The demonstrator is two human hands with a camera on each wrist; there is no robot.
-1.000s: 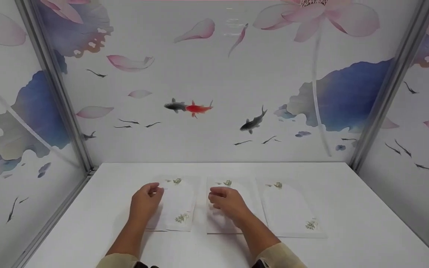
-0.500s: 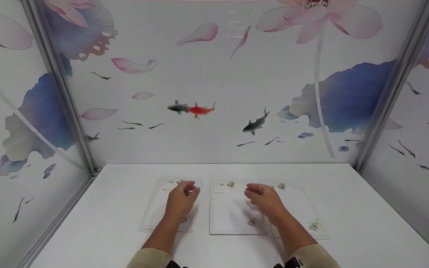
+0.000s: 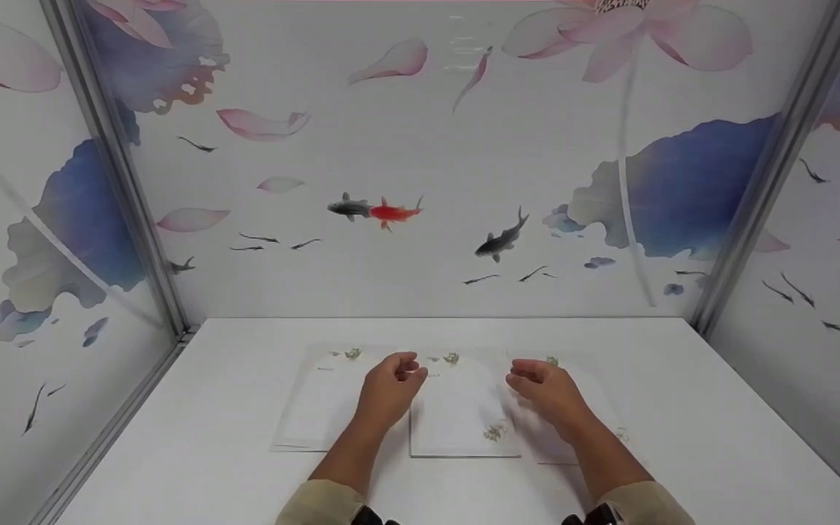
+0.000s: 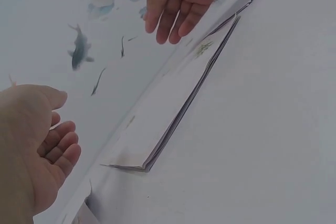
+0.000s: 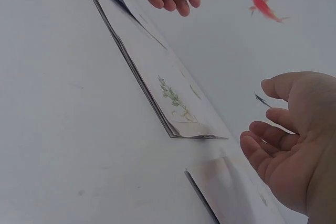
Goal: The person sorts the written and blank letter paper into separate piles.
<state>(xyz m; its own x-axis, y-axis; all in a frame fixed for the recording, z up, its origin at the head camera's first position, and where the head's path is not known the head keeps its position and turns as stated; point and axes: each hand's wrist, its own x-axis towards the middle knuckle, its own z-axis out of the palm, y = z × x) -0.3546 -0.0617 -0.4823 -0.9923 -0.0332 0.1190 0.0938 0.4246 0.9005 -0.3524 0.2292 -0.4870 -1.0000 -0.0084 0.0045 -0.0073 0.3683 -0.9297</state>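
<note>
Three flat stacks of white paper printed with small green sprigs lie side by side on the white table. My left hand [image 3: 391, 386] hovers over the gap between the left stack [image 3: 318, 408] and the middle stack [image 3: 456, 415], fingers loosely bent. Above the right stack [image 3: 588, 379] is my right hand [image 3: 551, 397], its palm turned inward and holding nothing. Layered edges show on the middle stack [image 4: 157, 124] in the left wrist view. The right wrist view shows the relaxed fingers of the right hand [image 5: 294, 150] apart from the paper. The forearms hide parts of the outer stacks.
A white wall [image 3: 420, 146] painted with fish, petals and lotus leaves stands behind the table [image 3: 208, 437]. Side panels rise at left and right, joined by grey metal corner posts [image 3: 117, 168]. Beige sleeves [image 3: 321, 503] cover the lower arms.
Both hands have moved to the right over the stacks, the left from the left stack to the gap beside the middle one, the right from the middle stack to the right one.
</note>
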